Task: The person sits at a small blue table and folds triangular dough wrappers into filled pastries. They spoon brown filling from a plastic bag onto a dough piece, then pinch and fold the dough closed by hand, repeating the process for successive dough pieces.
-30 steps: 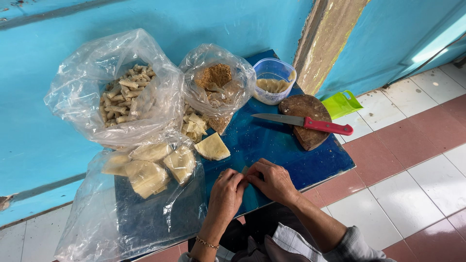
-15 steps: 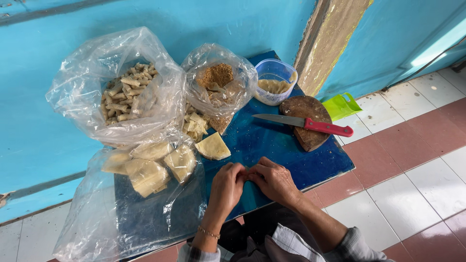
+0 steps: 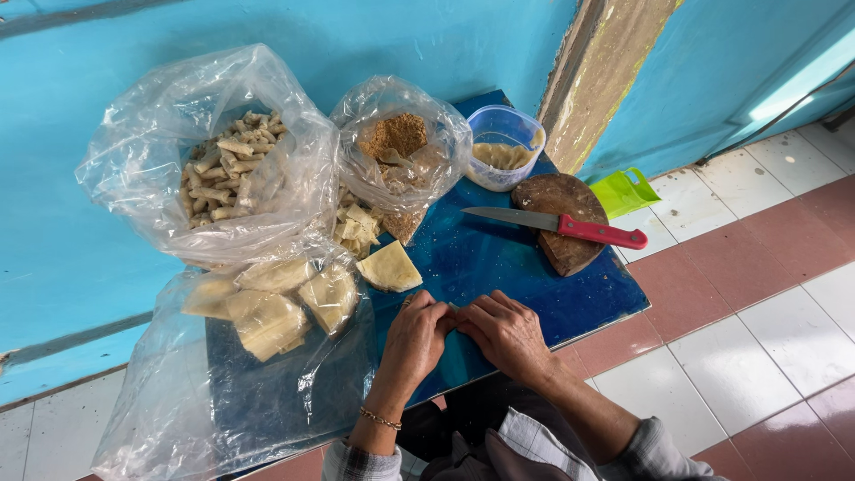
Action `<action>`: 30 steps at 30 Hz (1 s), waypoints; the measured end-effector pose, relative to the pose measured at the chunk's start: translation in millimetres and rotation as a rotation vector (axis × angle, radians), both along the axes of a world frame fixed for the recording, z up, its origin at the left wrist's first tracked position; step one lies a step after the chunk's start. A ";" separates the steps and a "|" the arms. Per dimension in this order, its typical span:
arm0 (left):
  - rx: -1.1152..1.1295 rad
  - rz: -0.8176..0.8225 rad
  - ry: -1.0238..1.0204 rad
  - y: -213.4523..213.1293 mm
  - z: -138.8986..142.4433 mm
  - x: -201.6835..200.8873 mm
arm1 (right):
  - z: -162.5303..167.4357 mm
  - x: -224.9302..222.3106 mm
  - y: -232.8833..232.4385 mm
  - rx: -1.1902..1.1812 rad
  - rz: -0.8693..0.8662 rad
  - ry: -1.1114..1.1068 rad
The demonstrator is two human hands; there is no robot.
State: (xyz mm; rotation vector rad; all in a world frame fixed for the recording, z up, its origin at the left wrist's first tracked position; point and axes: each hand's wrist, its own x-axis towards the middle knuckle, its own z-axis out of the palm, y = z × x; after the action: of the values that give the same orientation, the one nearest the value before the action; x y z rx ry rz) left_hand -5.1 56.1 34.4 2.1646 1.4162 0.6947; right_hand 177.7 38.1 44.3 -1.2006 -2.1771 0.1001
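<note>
My left hand (image 3: 417,337) and my right hand (image 3: 504,331) meet over the front of a small blue table (image 3: 499,258), fingertips pinched together on a small pale piece of wrapper that is mostly hidden between them. Just beyond the left hand lies a stack of pale triangular wrapper sheets (image 3: 388,267). A clear bag of finished small rolls (image 3: 223,174) sits at the back left, and a clear bag of brown crumbly filling (image 3: 398,142) stands behind the wrapper stack.
A red-handled knife (image 3: 561,224) rests on a round wooden board (image 3: 563,223) at the right. A clear tub (image 3: 503,147) stands at the back. More folded sheets (image 3: 272,307) lie in a flat plastic bag at left. A green dustpan (image 3: 623,191) lies on the tiled floor.
Both hands have stayed pressed together at the table's front, with only small finger movements on the piece between them. Nothing else has moved.
</note>
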 end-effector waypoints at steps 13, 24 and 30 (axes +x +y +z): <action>0.061 -0.055 -0.072 -1.9 1.2 -5.3 | -1.3 -4.7 -0.3 0.089 -0.045 0.000; 0.056 -0.024 -0.090 -2.2 3.0 -5.3 | -15.0 4.2 15.3 0.083 0.008 -0.104; 0.085 -0.009 -0.067 3.7 -7.7 -5.2 | -13.9 2.3 -4.7 0.180 0.000 -0.230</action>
State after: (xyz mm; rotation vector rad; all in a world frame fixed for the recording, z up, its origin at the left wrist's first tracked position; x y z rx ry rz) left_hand -10.3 59.8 26.7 2.1891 1.3646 0.8304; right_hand 180.0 33.4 30.5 -1.1563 -2.3257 -0.2413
